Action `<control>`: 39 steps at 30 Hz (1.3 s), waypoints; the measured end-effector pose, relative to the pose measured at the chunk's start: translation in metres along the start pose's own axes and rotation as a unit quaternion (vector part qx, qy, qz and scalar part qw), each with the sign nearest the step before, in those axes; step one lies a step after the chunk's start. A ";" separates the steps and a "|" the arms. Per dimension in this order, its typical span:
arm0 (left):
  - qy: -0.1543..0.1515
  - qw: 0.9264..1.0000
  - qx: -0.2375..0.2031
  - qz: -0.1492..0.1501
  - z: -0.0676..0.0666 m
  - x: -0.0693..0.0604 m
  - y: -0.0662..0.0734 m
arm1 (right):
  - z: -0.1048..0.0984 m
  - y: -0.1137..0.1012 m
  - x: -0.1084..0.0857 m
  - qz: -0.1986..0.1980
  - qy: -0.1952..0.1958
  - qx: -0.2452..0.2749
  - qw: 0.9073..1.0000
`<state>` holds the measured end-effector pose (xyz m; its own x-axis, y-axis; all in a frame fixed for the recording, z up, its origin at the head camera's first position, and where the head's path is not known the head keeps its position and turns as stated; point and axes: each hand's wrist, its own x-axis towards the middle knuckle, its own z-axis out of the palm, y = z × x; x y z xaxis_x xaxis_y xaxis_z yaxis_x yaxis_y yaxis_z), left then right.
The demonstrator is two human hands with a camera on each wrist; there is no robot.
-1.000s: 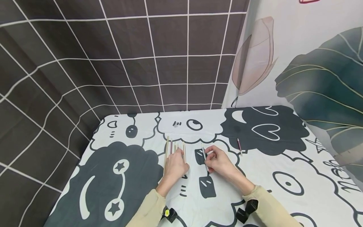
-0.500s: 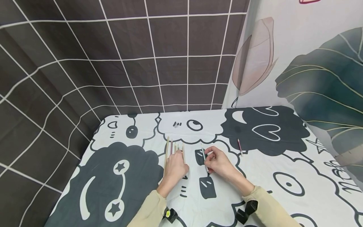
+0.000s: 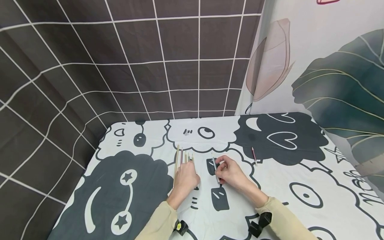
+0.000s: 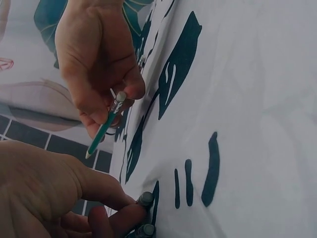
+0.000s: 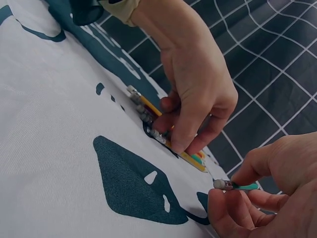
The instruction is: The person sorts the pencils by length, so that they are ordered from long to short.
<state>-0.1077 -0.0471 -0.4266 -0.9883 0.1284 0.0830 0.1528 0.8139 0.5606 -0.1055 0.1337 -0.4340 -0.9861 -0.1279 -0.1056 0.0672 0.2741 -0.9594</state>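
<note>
Several pencils lie side by side on the patterned cloth (image 3: 207, 213), with the outer yellow pencil (image 3: 176, 163) at their left end in the head view. My left hand (image 3: 186, 176) reaches over this row. Its thumb and fingers pinch the yellow pencil (image 5: 192, 161) at the row's right side, and the hand hides much of the other pencils. To the right, my right hand (image 3: 230, 172) pinches a green pencil (image 4: 102, 133) between thumb and fingers. That pencil's eraser end points back towards me, and its sharpened tip faces away.
A lone red pencil (image 3: 254, 156) lies on the cloth, beyond and to the right of my right hand. A dark gridded curtain (image 3: 183, 76) hangs behind the far edge, and a leaf-printed curtain (image 3: 339, 83) stands at the right.
The yellow pencil under my left hand has shifted slightly left, closer to the row. My right hand keeps hold of the green pencil, whose tip has drifted slightly left.
</note>
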 end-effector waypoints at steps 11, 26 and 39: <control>0.001 1.000 0.008 0.002 0.000 -0.002 0.000 | 0.008 0.000 0.001 0.001 0.002 -0.012 1.000; 0.002 1.000 0.009 0.004 -0.001 -0.001 0.000 | 0.022 -0.003 0.005 0.004 0.001 -0.048 0.999; 0.004 1.000 0.024 0.003 -0.001 0.000 -0.002 | 0.040 -0.008 0.011 0.025 -0.007 -0.088 0.996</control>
<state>-0.1080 -0.0493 -0.4267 -0.9873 0.1287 0.0928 0.1583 0.8390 0.5207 -0.1107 0.0919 -0.4382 -0.9800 -0.1219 -0.1572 0.0879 0.4437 -0.8918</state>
